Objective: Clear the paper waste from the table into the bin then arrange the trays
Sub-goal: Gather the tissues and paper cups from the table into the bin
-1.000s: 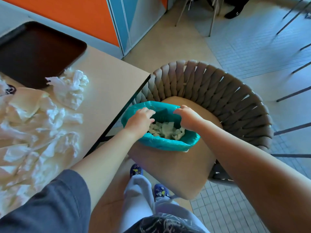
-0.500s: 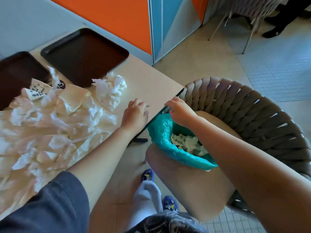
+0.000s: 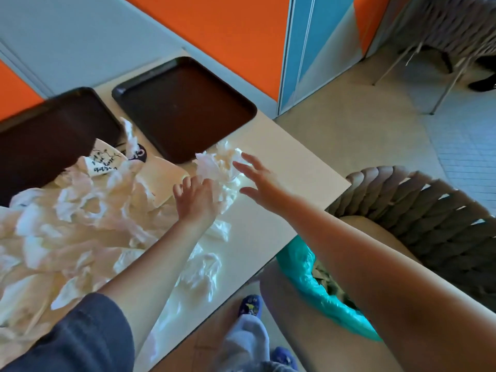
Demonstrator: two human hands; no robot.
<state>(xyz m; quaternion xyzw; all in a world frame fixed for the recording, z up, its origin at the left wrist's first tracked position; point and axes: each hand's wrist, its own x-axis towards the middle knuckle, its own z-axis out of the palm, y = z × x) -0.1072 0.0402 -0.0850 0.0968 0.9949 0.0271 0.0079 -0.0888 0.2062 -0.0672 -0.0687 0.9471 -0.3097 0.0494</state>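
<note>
A big heap of crumpled white paper [image 3: 75, 226] covers the left half of the beige table [image 3: 281, 167]. One separate crumpled wad [image 3: 220, 167] lies near the front corner of the right brown tray [image 3: 185, 108]. My left hand [image 3: 196, 200] rests on the near side of that wad, fingers loosely bent. My right hand [image 3: 257, 181] hovers spread at the wad's right side, fingers straight. A second brown tray [image 3: 45, 138] lies at the left, partly under paper. The bin with a teal liner [image 3: 308, 272] stands on a chair, paper scraps inside, partly hidden by my right forearm.
A woven grey chair [image 3: 434, 224] holds the bin at the table's right edge. A printed paper piece [image 3: 103, 161] lies between the trays. An orange and blue wall runs behind the table. Another chair's legs [image 3: 442, 84] stand at the far right on the tiled floor.
Both hands have left the bin and reached across the table to the separate crumpled wad. My view has swung left, bringing both trays and more paper into sight.
</note>
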